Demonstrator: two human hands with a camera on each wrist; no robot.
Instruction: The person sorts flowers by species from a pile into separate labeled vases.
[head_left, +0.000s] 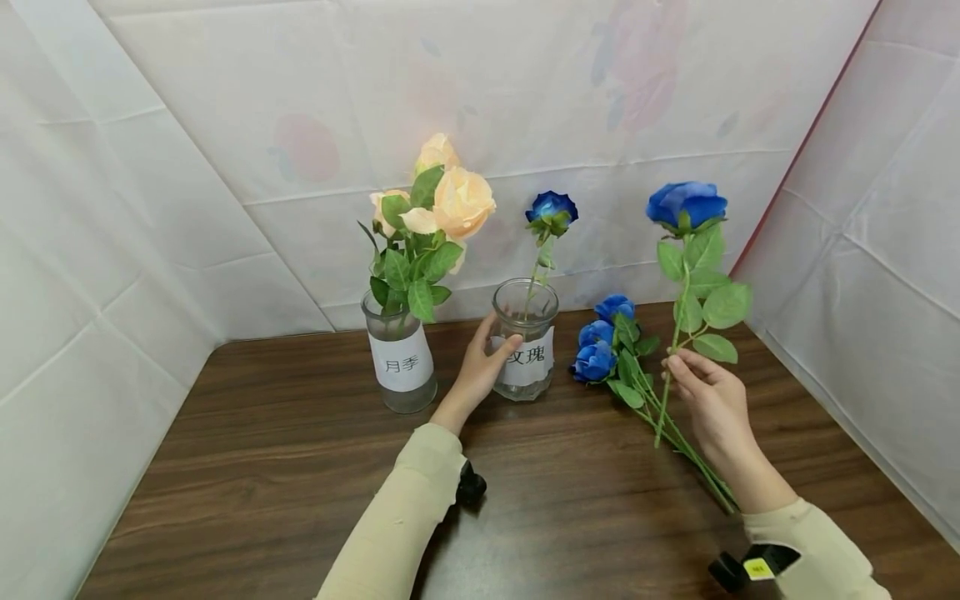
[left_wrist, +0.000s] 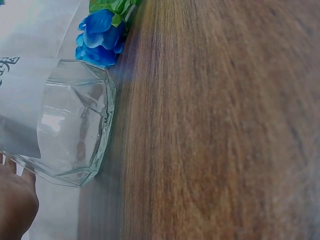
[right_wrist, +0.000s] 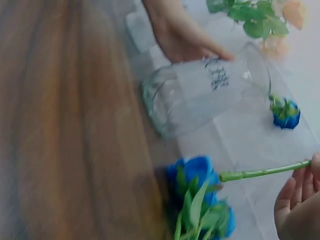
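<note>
My left hand holds a clear glass jar by its left side, thumb across the paper label and fingers partly hidden behind the glass. A single blue rose stands in that jar. In the right wrist view the jar shows between the left hand and several blue roses. My right hand pinches the stem of another blue rose, held upright above the table at the right. Its cut stem end points toward the jar's side in the right wrist view.
Several blue roses lie on the wooden table between the jar and my right hand, stems toward me. Left of the jar stands a labelled glass vase with peach roses. White cloth hangs behind and along both sides.
</note>
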